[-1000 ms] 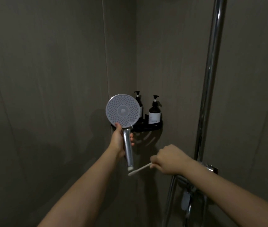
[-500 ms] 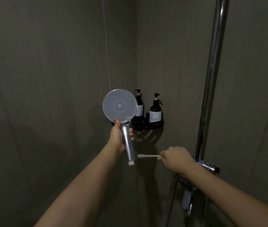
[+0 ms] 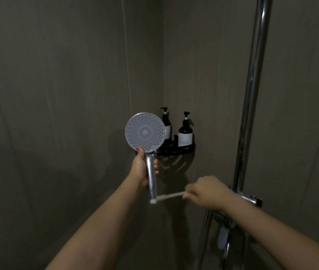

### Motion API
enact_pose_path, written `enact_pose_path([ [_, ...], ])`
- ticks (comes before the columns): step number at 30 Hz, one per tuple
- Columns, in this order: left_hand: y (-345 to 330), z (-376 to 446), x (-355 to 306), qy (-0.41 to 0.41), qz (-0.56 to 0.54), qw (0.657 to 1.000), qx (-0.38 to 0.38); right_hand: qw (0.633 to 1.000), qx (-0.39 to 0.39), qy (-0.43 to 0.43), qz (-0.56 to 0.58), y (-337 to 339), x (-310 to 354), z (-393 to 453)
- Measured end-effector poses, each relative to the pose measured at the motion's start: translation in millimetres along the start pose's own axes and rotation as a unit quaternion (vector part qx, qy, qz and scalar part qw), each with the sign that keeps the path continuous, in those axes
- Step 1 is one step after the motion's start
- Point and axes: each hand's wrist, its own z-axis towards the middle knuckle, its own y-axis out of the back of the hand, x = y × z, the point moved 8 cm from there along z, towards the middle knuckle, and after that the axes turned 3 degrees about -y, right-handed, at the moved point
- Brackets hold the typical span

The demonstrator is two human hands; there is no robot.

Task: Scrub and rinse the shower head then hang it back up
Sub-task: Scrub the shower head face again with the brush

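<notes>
Nearest the camera, two bare forearms reach forward into the shower corner; the left hand (image 3: 142, 168) wraps its fingers round the chrome handle of the shower head (image 3: 145, 132), thumb up near the neck, and holds it upright with the perforated face turned toward the person, probably so that the nozzles can be watched while they are cleaned; the right hand (image 3: 206, 191) is clenched round the end of a thin white brush (image 3: 166, 197), which looks like a toothbrush, and lays it nearly level so that its head meets the bottom end of the handle; the shaft is a little blurred, which suggests scrubbing strokes at that end, though the frame alone cannot settle it; no hose is visible below the handle; judged from this, the scrubbing step is in hand and rinsing and hanging are not yet done. Just beyond the right wrist sits the chrome mixer valve (image 3: 249, 199), within easy reach for the rinse; the riser rail (image 3: 252, 94) climbs from it, and its holder is out of view; farther back, a black corner shelf (image 3: 176, 151) carries two dark pump bottles (image 3: 185, 131), one half hidden by the shower head; behind all stand the dim grey walls (image 3: 57, 75).
</notes>
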Motion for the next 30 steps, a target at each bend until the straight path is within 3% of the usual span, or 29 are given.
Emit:
enact_pose_path([
  [2,-2.5,-0.5,4.0,0.003,-0.003,1.000,0.000,0.999,0.017,0.046,-0.007,-10.8,26.7,2.5],
  [5,-2.5,-1.6,1.7,0.004,0.002,1.000,0.013,0.993,0.045,-0.105,0.000,-12.3,-16.9,2.6],
  [7,-0.3,-1.1,-1.8,0.002,0.003,1.000,0.016,0.989,0.051,-0.142,0.006,-10.4,-36.8,-5.3],
  [11,-2.4,-1.0,1.7,0.003,-0.007,1.000,0.017,1.000,0.019,0.010,0.009,-15.1,13.3,-1.2],
  [12,-3.3,-1.8,3.9,0.007,-0.010,1.000,0.019,1.000,0.018,-0.005,0.020,-15.6,12.7,1.4],
  [16,0.7,-1.9,5.6,0.010,-0.008,1.000,0.022,0.967,0.012,-0.228,0.114,-5.6,-53.8,-4.6],
  [19,1.0,-2.3,8.9,0.015,-0.016,0.999,0.026,0.960,-0.063,-0.215,0.169,12.9,-47.9,-2.5],
  [23,-8.2,-5.9,20.7,0.028,0.015,0.998,0.053,0.913,-0.144,-0.214,0.316,37.0,-36.6,12.9],
  [27,-15.4,-8.9,25.1,0.034,0.081,0.993,0.074,0.875,-0.171,-0.250,0.377,43.4,-48.8,21.1],
  [30,-16.0,-5.9,24.2,0.028,0.096,0.993,0.065,0.815,-0.186,-0.302,0.459,35.6,-64.1,26.5],
])
